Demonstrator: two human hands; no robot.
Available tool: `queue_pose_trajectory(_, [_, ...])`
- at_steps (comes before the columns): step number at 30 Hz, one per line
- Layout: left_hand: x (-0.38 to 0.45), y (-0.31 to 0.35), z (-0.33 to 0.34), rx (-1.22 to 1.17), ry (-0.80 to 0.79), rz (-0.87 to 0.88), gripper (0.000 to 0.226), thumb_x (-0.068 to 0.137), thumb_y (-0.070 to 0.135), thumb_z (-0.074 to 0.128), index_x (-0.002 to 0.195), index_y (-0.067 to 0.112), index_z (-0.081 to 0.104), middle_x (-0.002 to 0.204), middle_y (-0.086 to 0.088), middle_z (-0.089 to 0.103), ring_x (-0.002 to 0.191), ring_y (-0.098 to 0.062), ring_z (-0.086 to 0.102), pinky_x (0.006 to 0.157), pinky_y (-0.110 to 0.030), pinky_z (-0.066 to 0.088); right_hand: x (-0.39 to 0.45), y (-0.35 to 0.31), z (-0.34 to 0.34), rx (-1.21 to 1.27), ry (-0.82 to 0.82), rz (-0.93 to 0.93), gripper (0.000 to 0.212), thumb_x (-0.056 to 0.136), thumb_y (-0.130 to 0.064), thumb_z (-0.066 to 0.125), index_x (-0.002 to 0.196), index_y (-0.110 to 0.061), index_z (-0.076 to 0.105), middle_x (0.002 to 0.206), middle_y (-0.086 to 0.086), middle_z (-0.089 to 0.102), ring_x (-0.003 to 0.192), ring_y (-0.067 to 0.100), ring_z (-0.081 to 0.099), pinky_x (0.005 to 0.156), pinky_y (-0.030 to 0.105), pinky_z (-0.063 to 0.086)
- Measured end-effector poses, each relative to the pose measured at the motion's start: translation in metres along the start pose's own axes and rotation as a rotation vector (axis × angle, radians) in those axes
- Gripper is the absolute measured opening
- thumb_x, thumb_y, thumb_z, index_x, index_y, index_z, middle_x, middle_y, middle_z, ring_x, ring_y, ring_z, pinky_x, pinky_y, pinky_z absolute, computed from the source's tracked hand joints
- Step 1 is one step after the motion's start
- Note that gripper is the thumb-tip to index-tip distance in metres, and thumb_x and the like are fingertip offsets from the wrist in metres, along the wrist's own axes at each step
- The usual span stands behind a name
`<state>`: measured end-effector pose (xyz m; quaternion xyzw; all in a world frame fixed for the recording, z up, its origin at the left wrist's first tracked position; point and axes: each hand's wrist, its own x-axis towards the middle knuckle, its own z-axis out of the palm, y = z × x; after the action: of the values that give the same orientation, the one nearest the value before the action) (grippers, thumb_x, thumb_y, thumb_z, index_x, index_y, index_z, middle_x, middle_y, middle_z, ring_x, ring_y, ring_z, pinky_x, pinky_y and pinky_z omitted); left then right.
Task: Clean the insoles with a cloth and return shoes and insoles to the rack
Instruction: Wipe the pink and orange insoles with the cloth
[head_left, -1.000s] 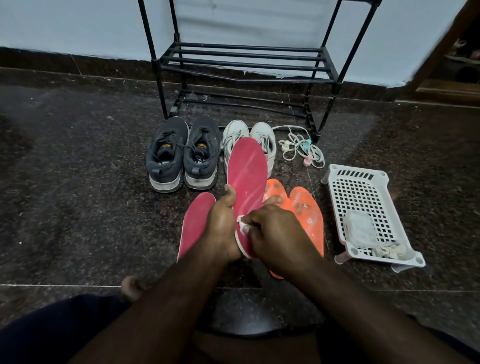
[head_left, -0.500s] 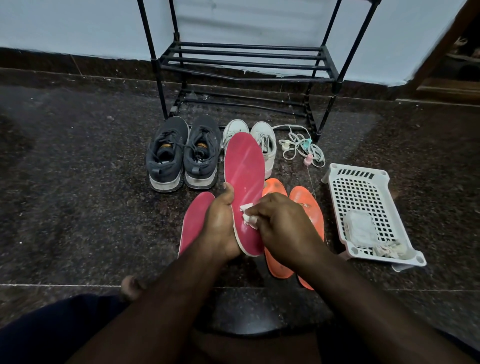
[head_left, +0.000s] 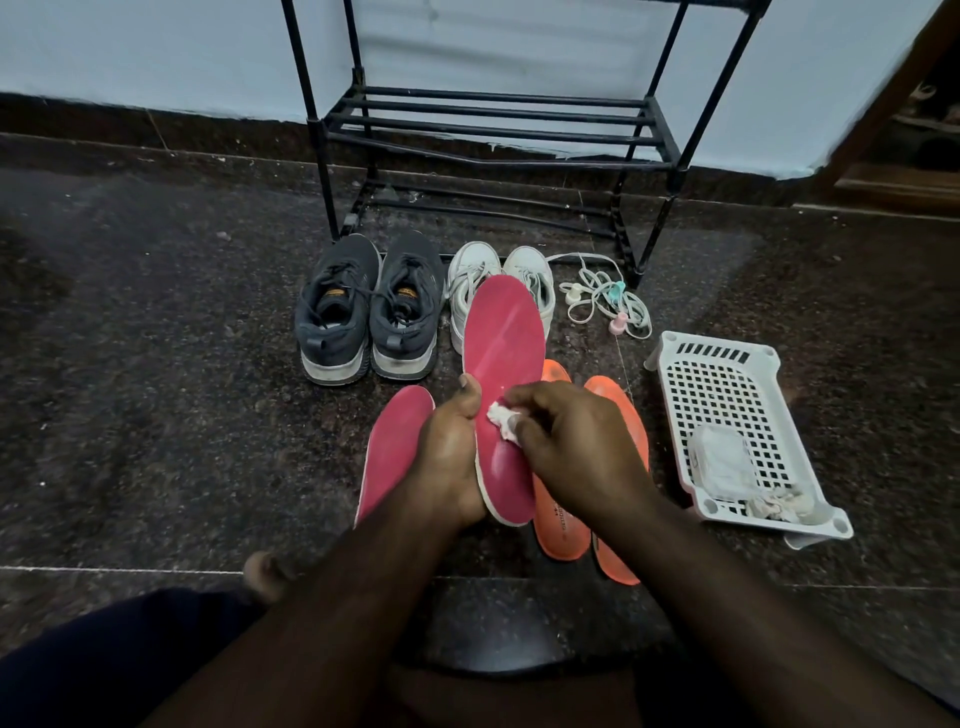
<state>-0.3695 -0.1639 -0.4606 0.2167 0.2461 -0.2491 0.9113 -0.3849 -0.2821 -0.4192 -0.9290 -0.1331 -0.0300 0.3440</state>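
A: Hands first, from the head camera?

B: The left hand (head_left: 451, 457) grips a red insole (head_left: 503, 364) by its heel end, thumb laid on the top face, toe end pointing at the rack (head_left: 488, 130). The right hand (head_left: 576, 447) pinches a small white cloth (head_left: 500, 422) in its fingertips and presses it on that insole.

A: The other insoles?

B: A second red insole (head_left: 392, 452) lies flat on the floor (head_left: 156, 389), just left of the held one. Two orange insoles (head_left: 618, 415) lie under the right hand.

A: Shoes?

B: Dark pair (head_left: 369, 306) and white pair (head_left: 485, 275) side by side on the floor, just before the rack. Loose laces (head_left: 602, 301) lie right of them, then a white basket (head_left: 727, 384) with a crumpled rag in its near corner.
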Motion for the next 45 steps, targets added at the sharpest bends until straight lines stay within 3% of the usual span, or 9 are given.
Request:
queue_pose_trajectory(3, [-0.001,0.000,0.000,0.020,-0.024,-0.010,0.079,0.100,0.060,0.031,0.146,-0.004,0.043,0.148,-0.024,0.046,0.125,-0.038,0.055,0.104,-0.050,0.042,-0.002,-0.002,0.009,-0.095,-0.128,-0.053,0.020,0.088,-0.016,0.065,0.106,-0.019,0.075,0.103,-0.001,0.073,0.099,0.015,0.064,0.089,0.026,0.044])
queue_pose_trajectory(8, [-0.002,0.001,0.002,0.056,0.035,0.016,0.080,0.098,0.063,0.035,0.129,-0.007,0.057,0.132,-0.026,0.061,0.108,-0.039,0.063,0.085,-0.049,0.049,-0.014,-0.003,-0.002,0.101,-0.330,0.082,0.016,0.083,-0.013,0.067,0.091,-0.025,0.075,0.081,-0.010,0.073,0.074,0.004,0.066,0.074,0.027,0.053])
queue_pose_trajectory(13, [-0.003,0.003,0.002,0.040,-0.017,0.056,0.066,0.103,0.054,0.031,0.113,-0.003,0.064,0.104,-0.027,0.071,0.086,-0.038,0.073,0.089,-0.052,0.047,0.003,0.011,-0.014,0.500,-0.107,0.145,0.036,0.087,0.000,0.064,0.114,-0.024,0.069,0.084,-0.007,0.067,0.076,0.010,0.065,0.076,0.030,0.056])
queue_pose_trajectory(18, [0.001,0.002,0.000,0.021,-0.028,0.053,0.069,0.104,0.055,0.031,0.133,-0.002,0.055,0.131,-0.029,0.060,0.124,-0.041,0.056,0.107,-0.054,0.040,0.004,0.012,-0.009,0.608,-0.054,0.165,0.032,0.090,0.005,0.058,0.094,-0.022,0.075,0.106,0.012,0.063,0.084,0.027,0.070,0.075,0.039,0.059])
queue_pose_trajectory(27, [0.001,0.001,-0.002,0.009,-0.053,0.068,0.064,0.104,0.053,0.030,0.120,-0.001,0.061,0.106,-0.022,0.070,0.093,-0.034,0.070,0.088,-0.044,0.056,0.000,0.009,-0.009,-0.011,-0.038,-0.134,0.030,0.083,0.001,0.060,0.103,-0.013,0.076,0.103,-0.001,0.063,0.094,0.007,0.056,0.083,0.007,0.038])
queue_pose_trajectory(29, [0.001,0.001,-0.001,0.011,-0.049,0.062,0.066,0.104,0.054,0.029,0.118,-0.002,0.061,0.104,-0.022,0.070,0.087,-0.034,0.073,0.078,-0.044,0.061,0.000,0.006,-0.011,-0.038,-0.052,-0.215,0.027,0.082,-0.005,0.063,0.103,-0.013,0.076,0.102,-0.001,0.061,0.092,0.006,0.055,0.082,0.010,0.040])
queue_pose_trajectory(34, [0.006,0.000,-0.007,0.055,-0.001,0.041,0.074,0.100,0.059,0.033,0.144,0.000,0.047,0.143,-0.020,0.052,0.129,-0.036,0.050,0.119,-0.050,0.028,0.000,0.001,0.004,-0.247,-0.213,-0.227,0.020,0.072,-0.011,0.060,0.086,-0.009,0.075,0.084,0.007,0.064,0.077,0.027,0.063,0.068,0.037,0.050])
queue_pose_trajectory(40, [0.006,0.006,-0.004,0.112,0.100,0.073,0.078,0.100,0.062,0.033,0.111,-0.008,0.065,0.116,-0.022,0.070,0.102,-0.034,0.066,0.090,-0.045,0.049,-0.010,-0.003,0.004,-0.127,-0.276,-0.186,0.012,0.087,-0.017,0.060,0.089,-0.015,0.071,0.086,0.004,0.069,0.086,0.023,0.060,0.079,0.039,0.047])
queue_pose_trajectory(45, [0.006,-0.005,-0.002,0.061,0.080,0.104,0.061,0.105,0.050,0.032,0.122,-0.001,0.061,0.118,-0.024,0.067,0.118,-0.038,0.058,0.106,-0.048,0.042,0.004,0.008,0.010,-0.178,-0.056,-0.117,0.019,0.080,-0.015,0.056,0.086,-0.010,0.072,0.086,0.009,0.062,0.078,0.029,0.061,0.068,0.043,0.052])
